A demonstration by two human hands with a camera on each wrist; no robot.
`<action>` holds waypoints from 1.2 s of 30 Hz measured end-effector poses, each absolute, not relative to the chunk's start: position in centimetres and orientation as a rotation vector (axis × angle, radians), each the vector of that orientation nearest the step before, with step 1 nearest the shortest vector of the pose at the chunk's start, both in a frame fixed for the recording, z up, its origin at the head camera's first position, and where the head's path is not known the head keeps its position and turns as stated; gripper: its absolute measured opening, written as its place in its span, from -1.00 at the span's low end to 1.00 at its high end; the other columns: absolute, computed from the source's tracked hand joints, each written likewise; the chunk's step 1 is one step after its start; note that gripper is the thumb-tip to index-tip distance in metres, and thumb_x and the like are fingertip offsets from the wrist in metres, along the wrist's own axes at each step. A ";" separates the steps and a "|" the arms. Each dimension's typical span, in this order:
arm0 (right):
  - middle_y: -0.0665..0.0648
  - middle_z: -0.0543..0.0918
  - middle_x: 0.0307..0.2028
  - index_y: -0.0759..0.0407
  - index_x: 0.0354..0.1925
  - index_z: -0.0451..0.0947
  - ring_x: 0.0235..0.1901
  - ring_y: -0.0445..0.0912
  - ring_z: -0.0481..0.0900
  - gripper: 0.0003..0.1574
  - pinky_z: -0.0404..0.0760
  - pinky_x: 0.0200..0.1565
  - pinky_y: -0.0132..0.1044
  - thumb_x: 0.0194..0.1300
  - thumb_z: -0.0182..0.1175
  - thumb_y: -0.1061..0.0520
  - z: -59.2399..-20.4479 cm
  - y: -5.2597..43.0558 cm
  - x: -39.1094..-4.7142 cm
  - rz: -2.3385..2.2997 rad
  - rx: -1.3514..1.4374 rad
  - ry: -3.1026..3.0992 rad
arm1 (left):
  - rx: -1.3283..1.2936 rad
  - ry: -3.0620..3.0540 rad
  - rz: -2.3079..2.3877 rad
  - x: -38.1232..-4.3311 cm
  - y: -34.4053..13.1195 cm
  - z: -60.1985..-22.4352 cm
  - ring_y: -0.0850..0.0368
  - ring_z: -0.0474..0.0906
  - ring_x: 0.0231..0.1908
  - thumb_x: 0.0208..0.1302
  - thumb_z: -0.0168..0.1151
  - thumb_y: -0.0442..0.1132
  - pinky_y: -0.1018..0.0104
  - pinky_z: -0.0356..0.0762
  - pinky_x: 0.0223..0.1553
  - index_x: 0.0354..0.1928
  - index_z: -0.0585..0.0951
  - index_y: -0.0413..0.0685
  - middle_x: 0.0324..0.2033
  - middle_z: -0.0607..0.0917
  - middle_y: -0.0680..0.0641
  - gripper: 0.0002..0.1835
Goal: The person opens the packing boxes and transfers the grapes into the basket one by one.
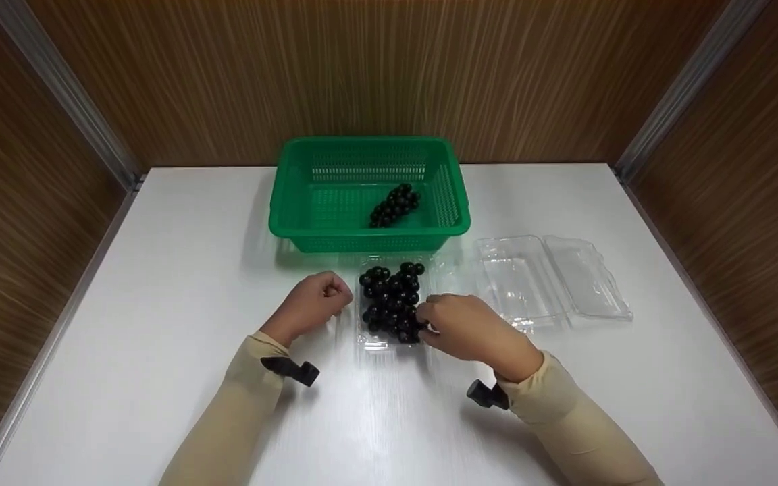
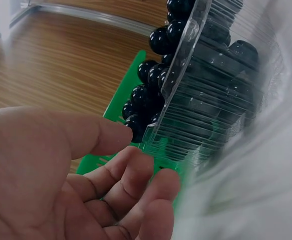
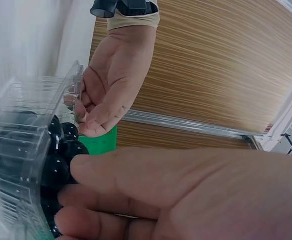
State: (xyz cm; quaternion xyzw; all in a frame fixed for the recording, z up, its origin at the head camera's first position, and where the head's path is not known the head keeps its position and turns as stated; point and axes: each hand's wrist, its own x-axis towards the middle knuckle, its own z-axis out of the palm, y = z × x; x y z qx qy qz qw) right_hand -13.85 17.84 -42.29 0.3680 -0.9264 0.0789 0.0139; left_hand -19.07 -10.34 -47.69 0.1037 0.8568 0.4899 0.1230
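Note:
Dark round grapes fill a clear plastic box on the white table, and some rise above its rim. My right hand is at the box's right side, its thumb and fingertips touching the grapes. In the right wrist view, the fingers are extended forward with no grape visible between them. Beside the left wall of the box is my left hand, fingers loosely bent around nothing. The left wrist view has its fingertips close to the box's rim; whether they touch it I cannot tell.
Behind the box stands a green plastic basket with one bunch of dark grapes inside. To the right lies a second clear box, its hinged lid folded out. Wood-patterned panels border the table.

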 end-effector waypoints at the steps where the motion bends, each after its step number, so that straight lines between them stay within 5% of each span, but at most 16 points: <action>1: -0.02 0.45 -0.54 0.08 -0.51 0.47 -0.55 -0.12 0.38 -0.74 0.48 -0.51 -0.13 0.22 0.35 0.21 -42.2 17.8 -13.9 0.248 1.153 -2.885 | 0.299 2.496 1.419 -19.0 -10.3 -47.6 -0.03 0.67 -0.28 0.43 0.22 -0.14 0.27 0.47 -0.33 -0.16 0.66 -0.04 -0.32 0.71 -0.10 -0.86; 18: 0.04 0.52 -0.55 0.18 -0.38 0.51 -0.53 0.01 0.52 -0.81 0.55 -0.45 0.00 0.19 0.37 0.20 -42.3 17.6 -14.7 0.236 1.083 -2.958 | 0.348 2.443 1.255 -18.9 -10.2 -47.4 0.17 0.44 -0.51 0.44 0.27 -0.12 0.30 0.40 -0.46 -0.36 0.66 -0.10 -0.42 0.67 0.02 -0.77; 36: 0.14 0.70 -0.35 0.30 0.23 0.58 -0.40 0.09 0.68 -0.44 0.65 -0.37 0.07 0.35 0.30 0.05 -43.3 16.8 -14.9 0.275 1.017 -2.939 | 0.371 2.444 1.210 -19.0 -10.2 -48.0 0.15 0.40 -0.54 0.45 0.25 -0.10 0.29 0.36 -0.51 -0.39 0.64 -0.03 -0.47 0.65 0.04 -0.76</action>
